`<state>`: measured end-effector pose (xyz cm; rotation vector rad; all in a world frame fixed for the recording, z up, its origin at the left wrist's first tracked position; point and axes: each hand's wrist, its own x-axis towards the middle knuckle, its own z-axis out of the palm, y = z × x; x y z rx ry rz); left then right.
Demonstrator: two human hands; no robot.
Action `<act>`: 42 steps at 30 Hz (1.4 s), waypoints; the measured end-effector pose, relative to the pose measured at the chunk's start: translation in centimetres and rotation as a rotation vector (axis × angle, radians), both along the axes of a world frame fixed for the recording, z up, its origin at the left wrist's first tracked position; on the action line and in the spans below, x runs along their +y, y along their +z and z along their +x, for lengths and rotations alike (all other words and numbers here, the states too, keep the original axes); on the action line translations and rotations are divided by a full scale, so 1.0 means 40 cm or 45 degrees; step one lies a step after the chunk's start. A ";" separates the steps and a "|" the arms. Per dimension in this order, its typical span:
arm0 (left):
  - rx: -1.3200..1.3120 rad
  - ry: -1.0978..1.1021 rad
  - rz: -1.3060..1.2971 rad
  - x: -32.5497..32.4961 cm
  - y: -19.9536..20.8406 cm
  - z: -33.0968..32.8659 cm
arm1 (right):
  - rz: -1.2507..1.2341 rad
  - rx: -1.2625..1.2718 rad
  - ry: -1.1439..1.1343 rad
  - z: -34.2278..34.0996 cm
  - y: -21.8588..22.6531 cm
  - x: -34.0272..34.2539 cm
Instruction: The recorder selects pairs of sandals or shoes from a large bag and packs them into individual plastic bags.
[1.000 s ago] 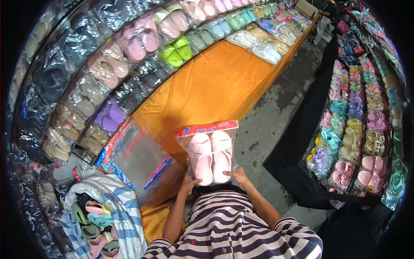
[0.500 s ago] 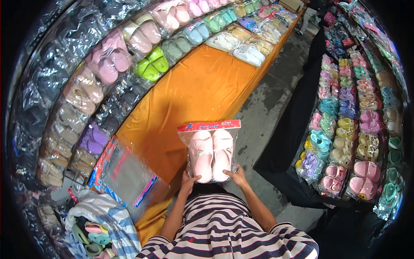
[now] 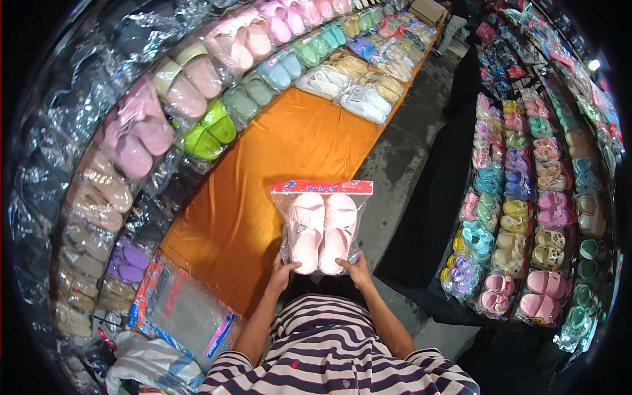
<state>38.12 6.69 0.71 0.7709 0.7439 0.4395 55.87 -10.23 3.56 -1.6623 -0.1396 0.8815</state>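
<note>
A pair of pale pink slippers (image 3: 322, 230) lies side by side inside a clear plastic bag with a red header strip (image 3: 322, 187). I hold the bag in front of my body by its lower corners. My left hand (image 3: 283, 273) grips the left corner, its thumb on the heel of the left slipper. On the right corner, my right hand (image 3: 355, 271) is closed with its thumb over the other heel. Both sets of fingers are mostly hidden behind the bag.
An orange cloth-covered table (image 3: 263, 158) stands ahead, with rows of bagged slippers along its left and far side. Flat clear bags (image 3: 191, 313) lie near a white striped sack (image 3: 155, 365) at lower left. Across the grey floor (image 3: 398, 158), another stand displays colourful bagged clogs (image 3: 513, 217).
The view has shifted, so the slipper rows on the left and the sack sit lower. The bagged slippers stay in both hands, tilted slightly differently.
</note>
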 end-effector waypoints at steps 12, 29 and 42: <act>0.361 -0.052 0.172 0.043 -0.013 0.268 | 0.127 0.117 0.011 0.306 -0.071 0.064; 0.469 0.048 0.211 0.081 -0.068 0.710 | 0.036 -0.037 0.373 0.860 -0.092 0.192; 0.448 0.185 -0.043 0.251 -0.044 0.978 | -0.028 -0.012 0.568 1.161 -0.085 0.441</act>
